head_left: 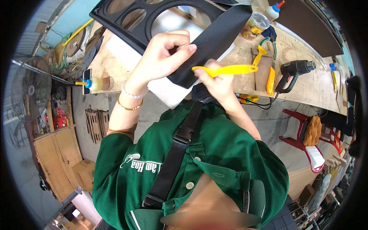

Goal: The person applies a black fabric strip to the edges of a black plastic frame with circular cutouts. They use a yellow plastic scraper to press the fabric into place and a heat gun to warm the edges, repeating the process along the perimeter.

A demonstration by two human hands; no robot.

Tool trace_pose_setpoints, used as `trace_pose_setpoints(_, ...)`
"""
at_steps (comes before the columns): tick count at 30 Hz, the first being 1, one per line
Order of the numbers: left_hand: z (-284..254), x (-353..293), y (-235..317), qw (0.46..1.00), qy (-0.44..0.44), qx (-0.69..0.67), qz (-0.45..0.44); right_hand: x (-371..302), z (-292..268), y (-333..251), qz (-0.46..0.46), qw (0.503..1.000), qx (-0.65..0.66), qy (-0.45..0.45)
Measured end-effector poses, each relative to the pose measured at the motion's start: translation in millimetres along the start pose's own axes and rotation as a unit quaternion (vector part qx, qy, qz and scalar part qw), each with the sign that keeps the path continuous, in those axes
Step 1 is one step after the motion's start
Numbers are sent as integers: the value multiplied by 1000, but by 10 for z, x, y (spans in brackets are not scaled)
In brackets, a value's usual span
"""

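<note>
A black frame [132, 21] with several round openings lies across the bench, and its near side is wrapped in a ribbed black covering [214, 40]. My left hand [165, 55] is closed at the covering's left edge, thumb pressed on the surface; its curled fingertips are partly hidden. In my right hand [216, 82] is a yellow plastic scraper [234, 69], its holed end pointing right and its other end against the covering near the front corner. The right fingers are slightly blurred. White sheet material [168, 92] lies under the frame.
On the wooden bench [237, 53], to the right, are a tub [255, 26], a yellow spreader [260, 55], an orange-handled cutter [270, 81] and a black heat gun [293, 74]. A glue bottle [96, 83] stands left. Beyond the bench are a fan [31, 90] and a red stool [303, 128].
</note>
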State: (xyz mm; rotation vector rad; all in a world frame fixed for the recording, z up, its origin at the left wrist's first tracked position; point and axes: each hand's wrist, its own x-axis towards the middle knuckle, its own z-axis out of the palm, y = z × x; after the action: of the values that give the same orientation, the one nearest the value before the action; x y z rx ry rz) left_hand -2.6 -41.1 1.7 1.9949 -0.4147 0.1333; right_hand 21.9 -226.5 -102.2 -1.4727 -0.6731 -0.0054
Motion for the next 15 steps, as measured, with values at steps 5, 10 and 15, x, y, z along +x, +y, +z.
trace_pose_setpoints(5,55,-28,-40,997,61,26,42,126,-119,37,68,991,59,104)
trace_pose_setpoints(10,50,-12,-29,996,70,38,41,139,-123,108,-91,995,-37,-7)
trace_pose_setpoints(15,41,-11,5,995,70,70,32,462,-406,252,10,987,44,151)
